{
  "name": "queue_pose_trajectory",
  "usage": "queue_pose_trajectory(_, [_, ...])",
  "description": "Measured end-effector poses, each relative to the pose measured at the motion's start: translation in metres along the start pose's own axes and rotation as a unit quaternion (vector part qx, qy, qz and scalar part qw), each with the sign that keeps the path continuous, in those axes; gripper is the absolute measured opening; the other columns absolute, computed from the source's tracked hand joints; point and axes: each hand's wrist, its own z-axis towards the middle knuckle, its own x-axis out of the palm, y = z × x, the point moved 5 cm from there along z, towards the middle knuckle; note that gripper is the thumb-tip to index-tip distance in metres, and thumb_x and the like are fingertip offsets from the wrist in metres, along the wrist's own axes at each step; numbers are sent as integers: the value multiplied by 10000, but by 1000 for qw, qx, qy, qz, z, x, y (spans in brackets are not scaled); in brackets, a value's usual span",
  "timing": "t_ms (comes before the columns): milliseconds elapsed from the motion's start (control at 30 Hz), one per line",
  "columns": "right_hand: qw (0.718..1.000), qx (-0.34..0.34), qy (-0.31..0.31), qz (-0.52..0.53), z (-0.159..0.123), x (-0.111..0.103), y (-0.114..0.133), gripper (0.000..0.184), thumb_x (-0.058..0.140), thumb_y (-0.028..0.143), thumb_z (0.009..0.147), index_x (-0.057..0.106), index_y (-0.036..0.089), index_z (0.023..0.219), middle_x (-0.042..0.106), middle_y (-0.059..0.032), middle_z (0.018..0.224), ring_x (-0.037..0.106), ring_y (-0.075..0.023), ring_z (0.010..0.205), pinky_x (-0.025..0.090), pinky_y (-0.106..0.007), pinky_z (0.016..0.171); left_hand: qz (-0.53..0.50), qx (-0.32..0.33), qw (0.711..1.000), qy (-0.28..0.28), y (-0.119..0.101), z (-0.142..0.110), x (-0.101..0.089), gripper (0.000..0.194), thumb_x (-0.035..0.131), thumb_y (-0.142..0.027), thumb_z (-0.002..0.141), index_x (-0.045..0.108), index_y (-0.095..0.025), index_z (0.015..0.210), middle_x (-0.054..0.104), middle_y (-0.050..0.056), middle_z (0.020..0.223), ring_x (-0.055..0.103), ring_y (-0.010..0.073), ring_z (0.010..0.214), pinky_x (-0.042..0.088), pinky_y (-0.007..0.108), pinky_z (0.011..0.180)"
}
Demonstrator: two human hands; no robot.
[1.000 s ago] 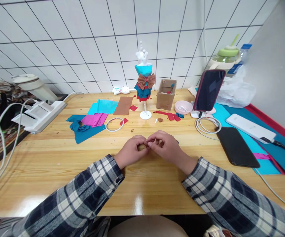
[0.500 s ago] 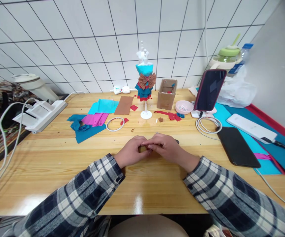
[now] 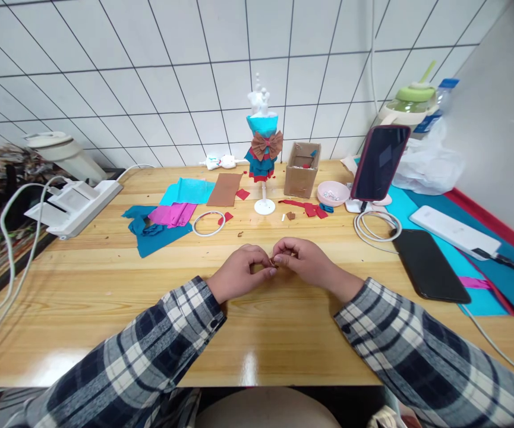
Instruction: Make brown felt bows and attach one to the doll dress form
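My left hand (image 3: 239, 273) and my right hand (image 3: 305, 260) meet at the middle of the wooden table (image 3: 105, 279). Both pinch a tiny brownish scrap (image 3: 273, 261) between their fingertips; it is too small to name. Behind them stands a small white mannequin (image 3: 262, 148) on a round foot, dressed in teal and red cloth with a brown bow. Plaid sleeves cover both forearms.
Teal, magenta and brown cloth pieces (image 3: 172, 208) and a white ring (image 3: 207, 224) lie left of the mannequin. A cardboard box (image 3: 301, 169), a pink bowl (image 3: 331, 193), a propped phone (image 3: 379, 161), a flat phone (image 3: 430, 264), coiled cable (image 3: 377, 226) and a white power strip (image 3: 72, 205) surround the hands.
My hands have drawn slightly apart, so only the fingertips meet around the scrap. Nothing else on the table has moved.
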Motion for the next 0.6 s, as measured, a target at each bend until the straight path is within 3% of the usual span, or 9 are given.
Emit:
queue_pose_trajectory(133, [1000,0,-11,24,0,0,0,103,593,276,791,618,181,823,631,17,732,523,-103,633,402,-228,602,-3,-20,998,-56,-2,0,-9,178,640,-339,816,672,-187,902,690,48,894,617,181,854,464,306,806])
queue_pose_trajectory(300, [999,3,-38,35,-1,1,1,114,603,297,786,611,185,810,629,14,707,523,-101,590,411,-230,576,-69,-30,994,-81,-5,1,-16,169,601,-301,852,695,-176,787,706,41,780,645,162,777,483,287,791])
queue_pose_trajectory(600, [998,44,-40,2,-1,1,-4,180,617,357,777,614,179,797,563,29,619,479,-99,556,372,-226,532,-129,-71,979,-142,6,-1,-20,166,643,-314,814,690,-155,800,696,53,786,637,163,759,502,281,741])
